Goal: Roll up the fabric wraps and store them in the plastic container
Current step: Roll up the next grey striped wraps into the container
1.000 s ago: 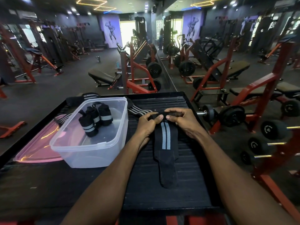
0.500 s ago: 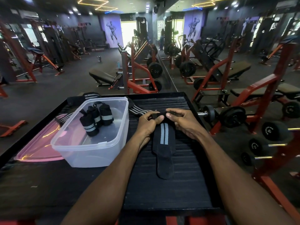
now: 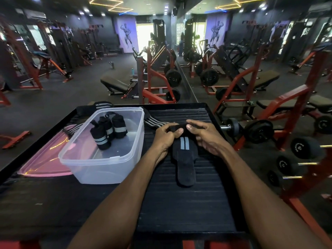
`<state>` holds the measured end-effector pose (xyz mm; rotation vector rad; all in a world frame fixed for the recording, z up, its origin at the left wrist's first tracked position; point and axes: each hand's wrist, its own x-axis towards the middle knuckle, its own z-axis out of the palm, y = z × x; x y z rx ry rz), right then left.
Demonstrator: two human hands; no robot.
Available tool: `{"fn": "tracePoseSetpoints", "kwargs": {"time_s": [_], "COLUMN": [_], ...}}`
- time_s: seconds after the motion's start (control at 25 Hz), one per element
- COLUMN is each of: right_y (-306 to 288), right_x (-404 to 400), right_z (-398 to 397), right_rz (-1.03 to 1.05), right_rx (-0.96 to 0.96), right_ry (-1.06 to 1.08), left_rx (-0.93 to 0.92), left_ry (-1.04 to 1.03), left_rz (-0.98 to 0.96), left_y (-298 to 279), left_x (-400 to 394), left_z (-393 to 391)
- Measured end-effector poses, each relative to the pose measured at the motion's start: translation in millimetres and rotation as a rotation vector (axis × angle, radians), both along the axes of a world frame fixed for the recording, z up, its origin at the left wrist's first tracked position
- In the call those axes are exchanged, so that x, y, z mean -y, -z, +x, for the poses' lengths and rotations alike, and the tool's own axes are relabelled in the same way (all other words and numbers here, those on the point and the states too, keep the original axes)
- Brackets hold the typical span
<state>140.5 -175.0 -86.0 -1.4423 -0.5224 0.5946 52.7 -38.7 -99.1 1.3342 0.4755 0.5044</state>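
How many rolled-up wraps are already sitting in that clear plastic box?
3. All stand together at the far left of the plastic container: one nearest the camera, one in the middle, one to its right. Another could be hidden behind them.

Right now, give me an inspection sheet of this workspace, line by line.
Surface: black ribbed table with a raised rim.
Job's things: clear plastic container, lid off, holds three rolled wraps; one striped wrap lies partly rolled, tail toward the person.
Clutter: pink lid beside the container; loose unrolled wraps behind it.
Grips: left hand and right hand both pinch the rolled far end of the striped wrap.
Cables: nothing seen.
Surroundings: gym floor, red weight machines, dumbbells on a rack at right, a mirror wall beyond the table.
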Motion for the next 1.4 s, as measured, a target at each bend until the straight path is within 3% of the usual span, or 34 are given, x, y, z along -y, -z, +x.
{"fn": "tracePoseSetpoints", "kwargs": {"time_s": [0.12, 0.28, 0.56, 0.68, 0.84, 1.0, 1.16, 1.32, 1.4], "right_y": [2, -1, -4, -4, -6, -8, -8, -8, -10], "right_x": [-1, 1, 1, 0, 5, 2, 1, 3, 2], "right_z": [1, -3, -4, -3, -3, -5, -5, -6, -7], "right_rz": [0.018, 0.083, 0.066, 0.079, 0.128, 0.15, 0.083, 0.167, 0.181], "right_rx": [0.054, 0.157, -0.088, -0.049, 0.038, -0.116, -0.099, -0.025, -0.022], "right_ry": [0.059, 0.029, -0.03, 0.015, 0.019, -0.02, 0.009, 0.031, 0.027], "left_rx": [0.008, 0.034, 0.021, 0.005, -0.042, 0.015, 0.058, 0.065, 0.045], "left_ry": [0.016, 0.091, -0.019, 0.012, 0.102, -0.016, 0.027, 0.132, 0.133], "left_rz": [0.028, -0.145, 0.188, 0.319, 0.091, 0.172, 0.251, -0.066, -0.09], "left_y": [-1, -3, -4, -3, -5, -4, -3, -5, -2], "left_x": [1, 5, 1, 7, 10, 5, 6, 9, 8], "left_z": [1, 1, -4, -2, -2, -4, -3, -2, 0]}}
